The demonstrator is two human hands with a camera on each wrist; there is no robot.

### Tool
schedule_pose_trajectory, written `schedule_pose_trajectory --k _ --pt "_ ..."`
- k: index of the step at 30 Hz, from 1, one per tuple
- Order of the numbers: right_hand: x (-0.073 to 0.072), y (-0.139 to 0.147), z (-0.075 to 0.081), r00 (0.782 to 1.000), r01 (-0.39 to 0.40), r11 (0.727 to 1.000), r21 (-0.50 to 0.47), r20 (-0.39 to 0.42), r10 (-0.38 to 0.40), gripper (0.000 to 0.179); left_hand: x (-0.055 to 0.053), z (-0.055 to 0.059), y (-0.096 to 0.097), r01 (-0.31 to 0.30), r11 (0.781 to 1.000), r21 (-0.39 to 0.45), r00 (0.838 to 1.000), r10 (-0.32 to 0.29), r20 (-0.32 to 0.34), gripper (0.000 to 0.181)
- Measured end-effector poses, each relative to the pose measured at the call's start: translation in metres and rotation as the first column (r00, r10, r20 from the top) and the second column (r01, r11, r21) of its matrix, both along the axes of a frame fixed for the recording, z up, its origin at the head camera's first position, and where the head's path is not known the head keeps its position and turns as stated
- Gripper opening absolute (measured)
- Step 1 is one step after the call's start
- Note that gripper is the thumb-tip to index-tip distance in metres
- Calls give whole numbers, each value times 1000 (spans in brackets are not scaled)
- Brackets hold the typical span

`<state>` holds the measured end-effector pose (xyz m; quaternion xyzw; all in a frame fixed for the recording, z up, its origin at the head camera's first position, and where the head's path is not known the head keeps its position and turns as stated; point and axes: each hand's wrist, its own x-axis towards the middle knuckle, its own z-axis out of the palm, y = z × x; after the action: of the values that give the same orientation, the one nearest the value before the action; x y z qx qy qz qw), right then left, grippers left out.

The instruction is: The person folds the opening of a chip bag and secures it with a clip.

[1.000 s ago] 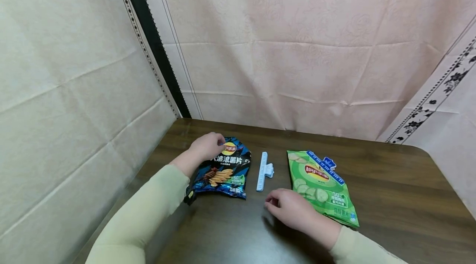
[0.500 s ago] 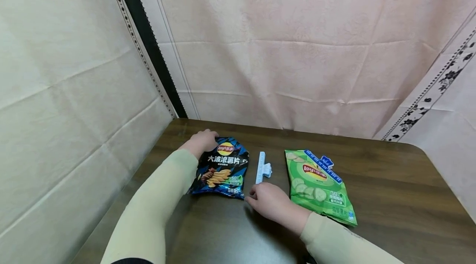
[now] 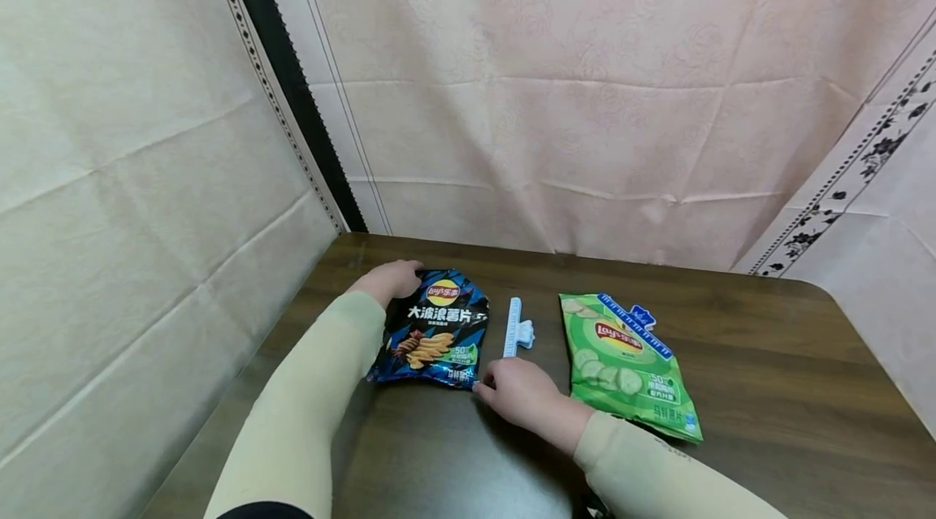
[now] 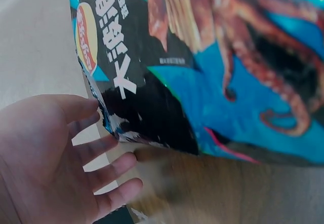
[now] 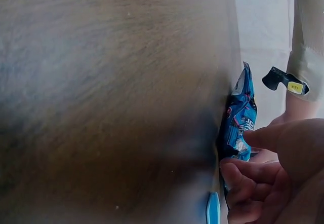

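A dark blue potato chip bag [image 3: 439, 332] lies face up on the table. Its upper left corner is between the thumb and forefinger of my left hand [image 3: 392, 282]; the other fingers are spread, as the left wrist view shows. My right hand [image 3: 528, 395] pinches the bag's lower right corner, its thumb and forefinger around the edge in the right wrist view. A light blue bag clip [image 3: 515, 328] lies just right of this bag, its lower end hidden behind my right hand. Further right is a green potato chip bag [image 3: 629, 369].
Across the top right corner of the green bag sits a darker blue bag clip [image 3: 636, 327]. The brown wooden table [image 3: 768, 356] ends at pale cloth hangings [image 3: 585, 97] behind and at the left. A black wrist-camera mount [image 5: 278, 77] is on my left wrist.
My left hand has come down to the blue bag's upper left corner and taken hold of it. My right hand has moved left to the lower right corner, covering the clip's lower end.
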<state>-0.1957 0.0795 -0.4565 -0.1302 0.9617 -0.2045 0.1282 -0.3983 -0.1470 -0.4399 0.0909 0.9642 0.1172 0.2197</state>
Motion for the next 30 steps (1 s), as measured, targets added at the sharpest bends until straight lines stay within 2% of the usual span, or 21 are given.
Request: schedule_pose_trajectory --k 4,11,18,25,30 --pt "0 -1 -2 1000 -4 1000 1 -14 4 23 -1 -1 -1 15 1000 2 1000 -15 1 51" --pt "1 -2 -7 998 -12 1000 14 -56 13 23 1 -3 -2 32 999 43 999 -30 -45 47" --pt "3 -4 -10 997 -21 999 24 -79 23 21 3 -2 -5 -7 998 65 998 11 -67 46" --pt "5 -6 -9 995 -28 999 23 -97 30 21 2 0 -9 8 997 76 990 2 -138 42" --pt "5 -6 -9 995 -25 1000 15 -100 26 20 -3 1 -10 11 990 144 980 17 -198 38"
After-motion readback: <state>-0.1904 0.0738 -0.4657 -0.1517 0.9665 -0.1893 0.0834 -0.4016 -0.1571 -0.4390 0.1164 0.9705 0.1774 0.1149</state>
